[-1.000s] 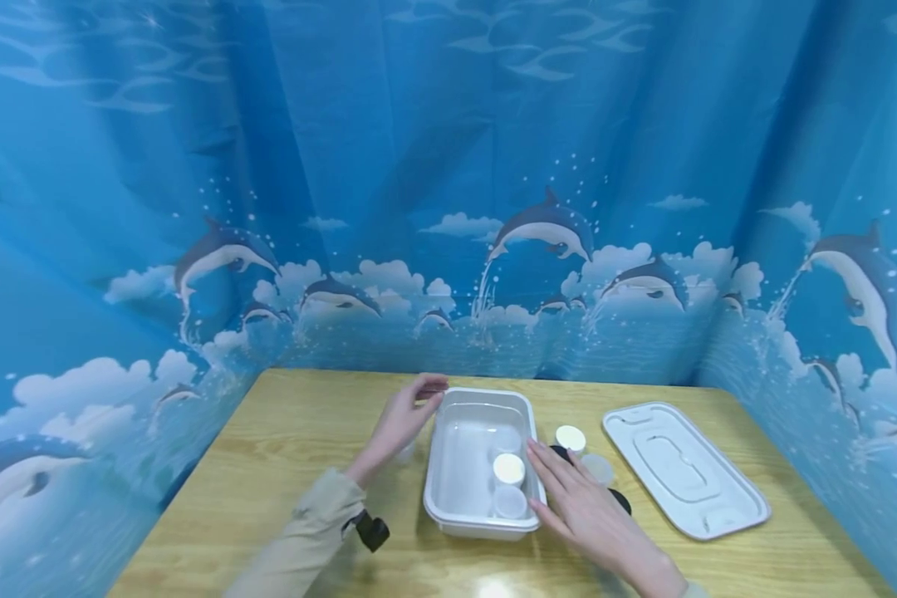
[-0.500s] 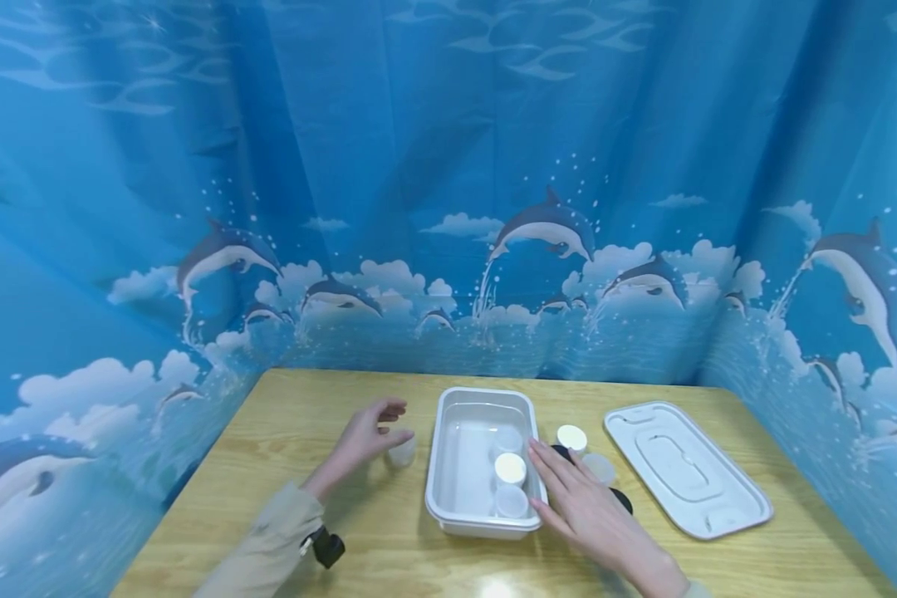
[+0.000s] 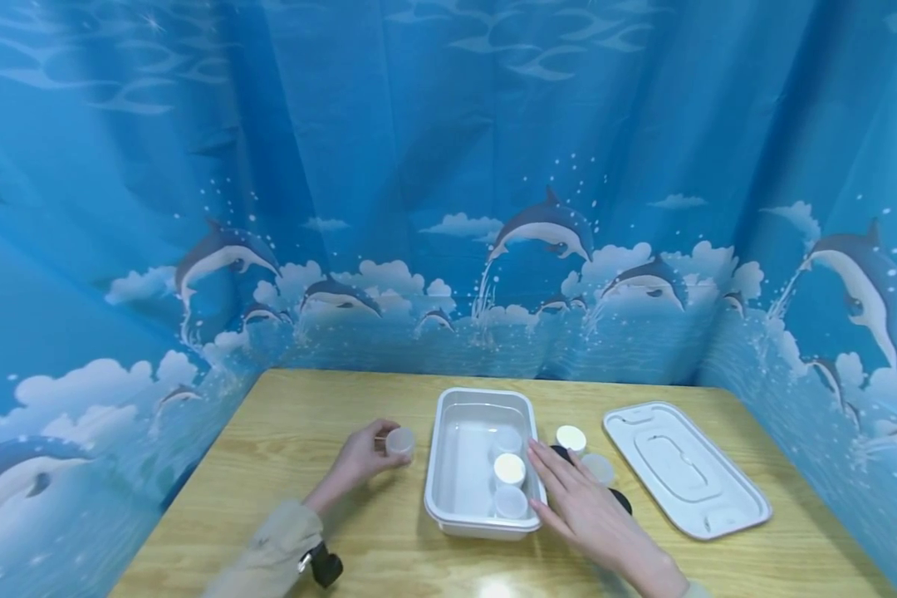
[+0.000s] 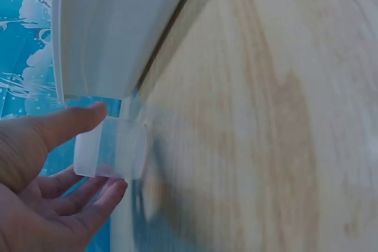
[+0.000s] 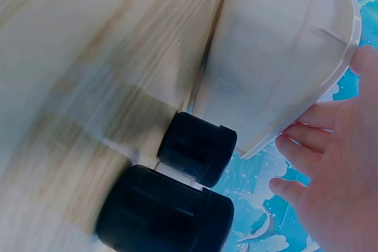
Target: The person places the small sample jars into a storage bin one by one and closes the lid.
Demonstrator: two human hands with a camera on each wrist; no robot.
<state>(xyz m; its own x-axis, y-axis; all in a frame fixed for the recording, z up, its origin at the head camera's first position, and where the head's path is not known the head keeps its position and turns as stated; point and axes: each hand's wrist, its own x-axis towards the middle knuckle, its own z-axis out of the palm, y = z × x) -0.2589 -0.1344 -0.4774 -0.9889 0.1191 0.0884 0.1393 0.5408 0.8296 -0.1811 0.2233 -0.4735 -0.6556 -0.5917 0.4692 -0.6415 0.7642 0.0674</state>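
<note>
The counter [image 3: 314,415] carries a white tray [image 3: 456,507] at its middle and a flat white lid [image 3: 688,473] well apart to the right. Inside the tray, three small jars [image 3: 509,469] stand in a row along its right wall; more small jars [image 3: 571,438], some with black caps, stand just outside that wall.

The right hand [image 3: 583,511] lies with straight fingers against the tray's right rim, holding nothing. The left hand [image 3: 359,457] pinches a small translucent jar [image 3: 399,442] between thumb and fingertips, just left of the tray and a little above the wood.

The main risk, as I judge it, is the light grip: the jar is slick and held only at its sides, so a squeeze off centre could let it pop out and roll. It could also clip the tray's left rim, which stands close by. The right wrist could nudge the black-capped jars [image 5: 196,147] beside it.

The jar is short, so its axis is barely longer than its width. In the left wrist view that axis seems tilted away from upright, with one flat end towards the tray; which end is the mouth I cannot tell.
</note>
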